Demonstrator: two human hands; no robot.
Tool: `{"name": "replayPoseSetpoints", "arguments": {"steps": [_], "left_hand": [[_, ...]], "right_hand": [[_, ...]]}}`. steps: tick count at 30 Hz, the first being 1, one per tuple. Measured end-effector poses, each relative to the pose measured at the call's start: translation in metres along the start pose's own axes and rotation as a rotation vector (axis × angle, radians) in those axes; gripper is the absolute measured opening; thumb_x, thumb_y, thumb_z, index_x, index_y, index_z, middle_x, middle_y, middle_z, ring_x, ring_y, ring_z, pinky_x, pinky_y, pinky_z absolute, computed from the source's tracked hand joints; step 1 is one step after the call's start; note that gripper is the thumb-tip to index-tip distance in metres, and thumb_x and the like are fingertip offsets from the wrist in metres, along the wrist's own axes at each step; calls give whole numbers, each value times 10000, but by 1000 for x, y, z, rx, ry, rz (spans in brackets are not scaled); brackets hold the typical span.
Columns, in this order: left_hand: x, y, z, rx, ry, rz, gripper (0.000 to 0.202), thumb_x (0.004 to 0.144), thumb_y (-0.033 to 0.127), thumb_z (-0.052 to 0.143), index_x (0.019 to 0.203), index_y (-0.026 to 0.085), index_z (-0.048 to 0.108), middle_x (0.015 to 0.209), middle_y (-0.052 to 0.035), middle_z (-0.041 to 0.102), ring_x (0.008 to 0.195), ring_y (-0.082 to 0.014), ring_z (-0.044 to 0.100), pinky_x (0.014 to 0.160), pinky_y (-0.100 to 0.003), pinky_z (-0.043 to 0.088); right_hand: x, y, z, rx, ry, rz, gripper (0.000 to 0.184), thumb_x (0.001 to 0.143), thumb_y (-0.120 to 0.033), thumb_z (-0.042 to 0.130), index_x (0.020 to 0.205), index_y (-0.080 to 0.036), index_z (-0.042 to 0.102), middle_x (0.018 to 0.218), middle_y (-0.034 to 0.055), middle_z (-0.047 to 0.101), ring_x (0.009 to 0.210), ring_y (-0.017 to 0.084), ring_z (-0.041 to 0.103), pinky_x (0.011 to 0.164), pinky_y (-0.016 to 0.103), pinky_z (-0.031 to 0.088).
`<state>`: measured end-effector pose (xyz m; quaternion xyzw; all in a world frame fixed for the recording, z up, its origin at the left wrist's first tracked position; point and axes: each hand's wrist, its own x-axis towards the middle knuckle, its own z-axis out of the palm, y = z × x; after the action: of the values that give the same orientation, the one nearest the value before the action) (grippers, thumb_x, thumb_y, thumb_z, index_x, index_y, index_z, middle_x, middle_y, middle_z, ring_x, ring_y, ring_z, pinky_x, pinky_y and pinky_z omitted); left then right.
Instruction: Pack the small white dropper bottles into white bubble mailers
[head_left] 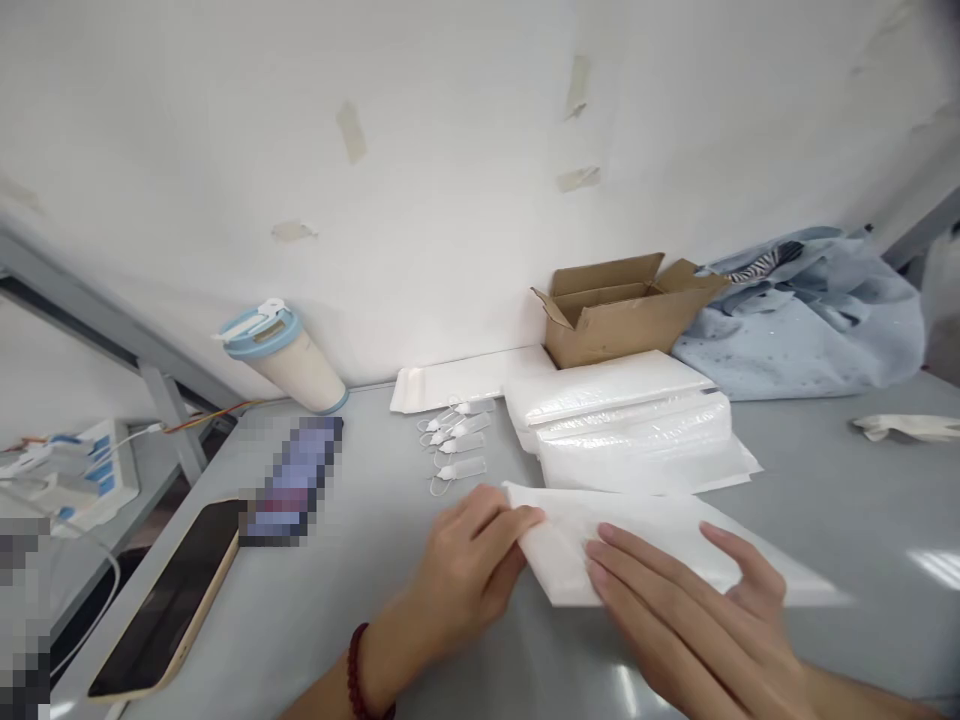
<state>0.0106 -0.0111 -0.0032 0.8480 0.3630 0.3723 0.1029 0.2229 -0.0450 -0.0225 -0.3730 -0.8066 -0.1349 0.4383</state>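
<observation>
A flat white pouch (652, 530) lies on the grey table (345, 600) just in front of me. My left hand (469, 570), with a dark red bead bracelet at the wrist, pinches the pouch's left edge between thumb and fingers. My right hand (686, 610) rests on top of the pouch with its fingers stretched out flat, pressing it down. Behind the pouch sits a stack of clear plastic bags (630, 425). Several small white tags with loops (457, 445) lie to the left of that stack.
An open cardboard box (619, 310) stands against the white wall, a light blue garment (810, 320) to its right. A tumbler with a blue lid (281, 355) leans at the back left. A phone (172, 595) lies at the table's left edge, beside a pixelated object (296, 480).
</observation>
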Motion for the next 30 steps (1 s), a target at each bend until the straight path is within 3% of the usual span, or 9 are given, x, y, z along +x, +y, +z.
{"name": "replayPoseSetpoints", "arguments": {"steps": [4,7,11,13,17,20,23,26,30], "left_hand": [[6,0,-7,-219,-17,-388,228,913,213,484,713,167,583,624,4,459,585,-128,423,545,-244,351],[14,-5,-8,-420,15,-691,369,886,333,528,558,182,452,542,38,366,531,-107,340,515,-246,291],[38,-11,-3,-767,66,-923,467,814,410,616,509,193,338,477,77,255,471,-73,244,470,-231,214],[58,-14,2,-926,74,-978,477,758,398,685,514,193,330,482,92,237,451,-56,221,448,-218,192],[98,-24,13,-956,52,-988,479,725,419,705,522,204,328,474,104,240,417,-47,255,433,-208,232],[107,-31,17,-946,44,-1005,404,748,413,664,544,190,395,480,85,334,409,-49,320,438,-208,277],[95,-32,14,-904,82,-1031,263,766,393,630,686,155,551,517,62,449,398,-49,363,429,-203,284],[71,-33,2,-841,140,-1060,248,756,369,624,852,141,623,536,58,499,392,-51,383,416,-194,282],[42,-41,-19,-735,198,-1089,273,706,319,652,894,122,634,522,65,504,383,-50,385,392,-183,263]], "right_hand": [[15,19,-4,-123,70,-87,368,878,-144,499,1159,-362,593,958,-24,734,894,257,704,1040,551,316],[35,37,-7,-146,38,-142,321,802,-42,552,1032,-255,617,984,38,734,942,240,692,1017,518,339],[48,46,-4,-43,69,-144,258,782,-3,563,992,-149,598,985,127,720,1042,254,650,936,448,414],[47,48,0,-6,30,-111,280,815,-22,542,1072,-129,575,1060,154,694,1104,266,614,936,454,413],[44,58,10,37,-47,-70,343,856,-73,526,1196,-100,504,1167,213,629,1158,315,563,878,480,446],[42,66,14,124,-21,-30,367,865,-88,516,1228,-127,480,1157,199,623,1118,303,578,823,459,475],[43,66,14,194,23,-25,375,863,-60,500,1228,-146,482,1089,167,646,1056,267,604,800,426,490],[58,51,2,261,21,-95,337,864,-47,487,1189,-137,505,1051,152,660,1011,238,618,792,401,502],[76,5,-33,276,-233,-373,286,910,-94,424,1159,-136,559,1129,118,662,1142,204,561,937,365,463]]}}
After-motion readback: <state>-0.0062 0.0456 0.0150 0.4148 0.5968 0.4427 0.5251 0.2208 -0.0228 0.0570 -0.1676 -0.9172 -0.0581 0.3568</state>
